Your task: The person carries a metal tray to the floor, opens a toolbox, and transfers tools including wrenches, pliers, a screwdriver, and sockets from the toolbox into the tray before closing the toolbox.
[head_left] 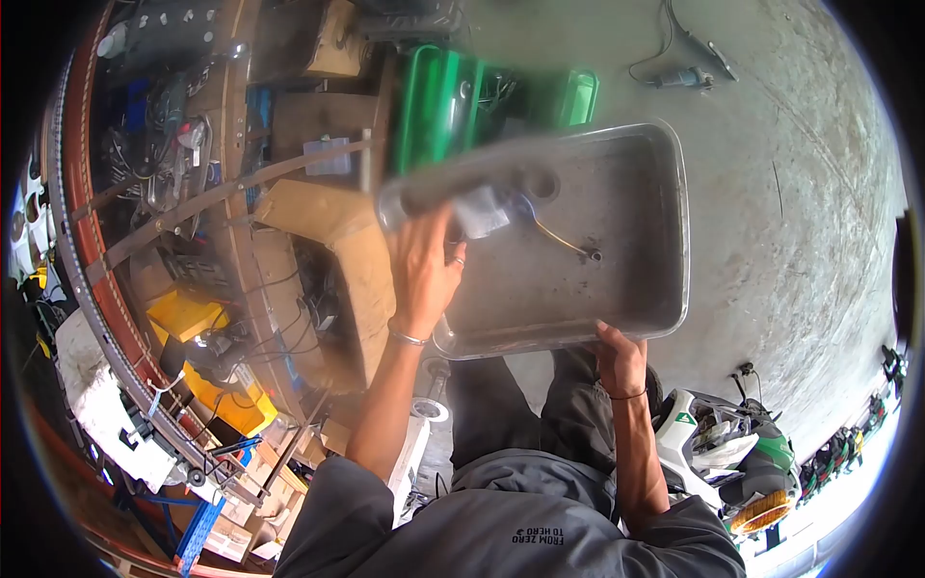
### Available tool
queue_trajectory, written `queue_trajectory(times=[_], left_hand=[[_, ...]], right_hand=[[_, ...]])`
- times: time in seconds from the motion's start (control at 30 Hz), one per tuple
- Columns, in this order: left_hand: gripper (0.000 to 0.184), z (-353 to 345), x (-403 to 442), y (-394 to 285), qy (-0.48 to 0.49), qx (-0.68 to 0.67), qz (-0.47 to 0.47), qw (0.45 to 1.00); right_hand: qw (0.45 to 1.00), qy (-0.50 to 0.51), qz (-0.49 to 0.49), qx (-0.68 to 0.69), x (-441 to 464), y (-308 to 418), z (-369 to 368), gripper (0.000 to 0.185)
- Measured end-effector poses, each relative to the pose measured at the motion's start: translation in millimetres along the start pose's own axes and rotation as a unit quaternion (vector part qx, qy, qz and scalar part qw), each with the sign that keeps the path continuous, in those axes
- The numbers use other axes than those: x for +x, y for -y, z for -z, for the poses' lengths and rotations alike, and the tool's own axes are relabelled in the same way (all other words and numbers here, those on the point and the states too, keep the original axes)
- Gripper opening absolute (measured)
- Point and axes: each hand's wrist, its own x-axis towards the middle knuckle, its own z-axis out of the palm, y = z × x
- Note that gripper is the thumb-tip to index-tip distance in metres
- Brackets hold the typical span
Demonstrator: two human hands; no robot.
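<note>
A grey metal tray (626, 207) is held up in front of my body. My right hand (621, 358) grips its near rim toward the right corner, with the thumb over the edge. Over the tray's left side, my left hand (429, 265), wearing a ring and a bracelet, has its fingers closed at a small clear plastic bag (482, 214). Its fingertips are partly blurred. Inside the tray lie a thin yellowish rod or wire (557, 236) and a small round metal piece (594, 255). Dark round marks or parts show near the far wall, too blurred to name.
Green bins (434, 106) stand beyond the tray. At left is a metal-framed shelf with cardboard (361, 279), yellow bins (226, 385) and cables. A corded power tool (684, 79) lies on the concrete floor (771, 212). A white-and-green motorbike (718, 438) is at lower right.
</note>
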Motion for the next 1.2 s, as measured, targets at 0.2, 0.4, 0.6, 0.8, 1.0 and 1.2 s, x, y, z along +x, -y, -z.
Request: queue_trajectory(times=[0.2, 0.4, 0.6, 0.8, 1.0, 1.2], left_hand=[[0.066, 8.5, -16.2, -9.1, -0.035, -0.061, 0.004, 0.997], [0.066, 21.7, 0.7, -44.6, -0.097, -0.134, -0.01, 0.986], [0.058, -37.4, 47.4, -56.1, -0.053, -0.131, -0.088, 0.986], [0.053, -52.9, 43.8, -48.2, 0.04, -0.109, -0.068, 0.991], [0.053, -49.3, 41.8, -54.6, 0.021, -0.148, -0.032, 0.988], [0.048, -44.1, 45.0, -68.8, 0.085, -0.097, -0.023, 0.991]], right_hand=[[1.0, 0.023, 0.005, 0.011, 5.4, -1.8, 2.4, 0.036], [0.999, -0.03, 0.01, -0.012, 8.2, -5.0, -4.2, 0.034], [0.998, -0.022, 0.027, -0.044, 3.6, -18.6, 9.0, 0.036], [1.0, -0.014, -0.003, -0.02, -6.2, -21.2, 12.4, 0.047], [1.0, 0.017, -0.009, -0.006, -4.1, -27.1, 7.3, 0.047], [1.0, 0.019, -0.012, -0.013, -9.1, -23.8, 0.7, 0.048]])
